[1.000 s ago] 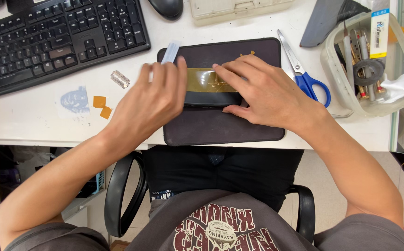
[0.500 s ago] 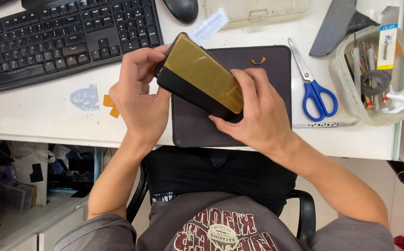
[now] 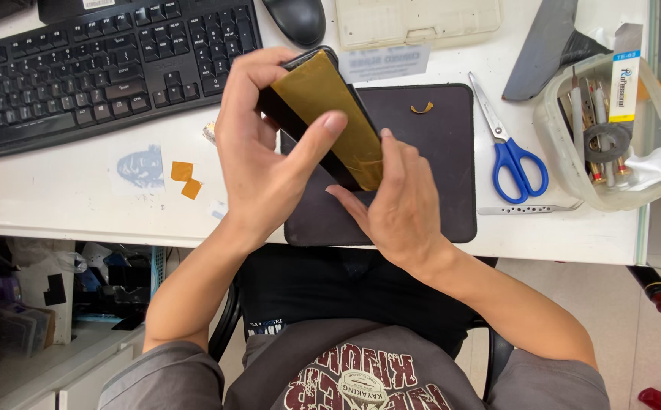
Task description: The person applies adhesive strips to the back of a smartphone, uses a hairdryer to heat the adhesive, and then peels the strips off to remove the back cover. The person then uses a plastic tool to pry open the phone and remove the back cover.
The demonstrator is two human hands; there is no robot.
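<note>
White desktop fills the upper half of the frame, with your lap and a dark chair below it. You hold one black slab-shaped device (image 3: pixel 323 121), faced with a gold-coloured film, lifted above the dark mat (image 3: pixel 429 182) at centre frame. Its long axis runs diagonally, from the upper left near the keyboard (image 3: pixel 95 68) down to the lower right.

Your left hand (image 3: pixel 270 159) wraps the device from the left side: fingers curled over its upper end, thumb laid flat across the gold face, pressing on it. Your right hand (image 3: pixel 403 205) comes up from below and to the right, fingers held close together and pointing up along the lower right end, with their tips touching the film's edge there. Whether they pinch the film or only press it, you cannot tell from this view. Both hands are on the device; the left has the fuller grip.

Counting what lies about: one keyboard at upper left, one mouse (image 3: pixel 296 19) at top centre, one pale flat case (image 3: pixel 418 21) beside it, one pair of blue-handled scissors (image 3: pixel 509 148) right of the mat, one clear tub (image 3: pixel 649 178) of small tools at far right, two small orange scraps (image 3: pixel 186 178) left of the mat, and one curled orange scrap (image 3: pixel 422 108) on the mat's upper part.
</note>
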